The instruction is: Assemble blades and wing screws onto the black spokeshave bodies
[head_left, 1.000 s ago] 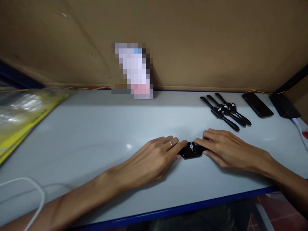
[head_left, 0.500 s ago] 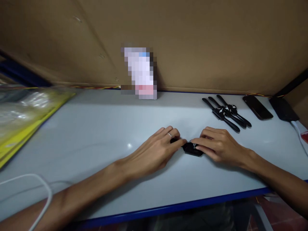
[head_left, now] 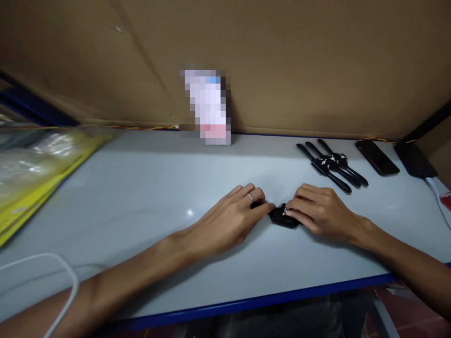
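A black spokeshave [head_left: 284, 221] lies on the pale tabletop between my two hands. My left hand [head_left: 243, 209] is closed round its left handle, with the thumb along the near side. Above the spokeshave's middle, my right hand [head_left: 313, 209] has its thumb and forefinger pinched on a small silver screw [head_left: 285, 212]. Those fingers hide part of the screw, and the right handle is hidden behind the hand. Farther back to the right lie several similar black spokeshaves [head_left: 333, 164], side by side at a slant.
A dark phone [head_left: 377, 157] and a black flat device with a white cable [head_left: 416, 160] lie at the back right. A blurred upright item [head_left: 207, 105] leans on the cardboard wall. Plastic-wrapped yellow packaging [head_left: 42, 173] covers the left. A white cable [head_left: 72, 281] crosses my left forearm.
My right thumb and forefinger have shifted slightly at the silver screw, the forefinger curling in more. My left hand keeps its hold on the spokeshave.
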`<move>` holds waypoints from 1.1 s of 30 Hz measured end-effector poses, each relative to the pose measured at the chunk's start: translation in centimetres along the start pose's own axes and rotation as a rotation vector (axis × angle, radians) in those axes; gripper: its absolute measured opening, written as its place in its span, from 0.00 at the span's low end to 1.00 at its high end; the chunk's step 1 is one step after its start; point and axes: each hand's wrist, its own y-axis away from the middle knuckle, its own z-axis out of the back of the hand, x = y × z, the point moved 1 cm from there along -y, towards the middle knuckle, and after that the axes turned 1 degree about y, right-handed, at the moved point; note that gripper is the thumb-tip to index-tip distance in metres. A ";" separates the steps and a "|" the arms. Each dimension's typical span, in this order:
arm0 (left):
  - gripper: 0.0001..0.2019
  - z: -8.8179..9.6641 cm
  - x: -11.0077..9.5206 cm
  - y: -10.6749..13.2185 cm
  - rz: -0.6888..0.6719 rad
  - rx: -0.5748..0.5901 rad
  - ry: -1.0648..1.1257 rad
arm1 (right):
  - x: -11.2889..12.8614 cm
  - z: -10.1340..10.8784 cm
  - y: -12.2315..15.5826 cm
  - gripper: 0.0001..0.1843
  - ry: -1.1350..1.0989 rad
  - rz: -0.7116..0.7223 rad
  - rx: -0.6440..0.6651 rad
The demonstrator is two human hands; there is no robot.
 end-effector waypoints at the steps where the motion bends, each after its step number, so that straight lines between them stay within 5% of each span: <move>1: 0.19 0.0 0.0 0.0 -0.001 -0.001 -0.003 | 0.1 0.0 0.0 0.14 0.013 0.000 -0.004; 33: 0.21 -0.3 -1.6 0.4 0.044 0.008 -0.094 | 1.9 -0.9 -0.1 0.20 0.265 -0.090 -0.022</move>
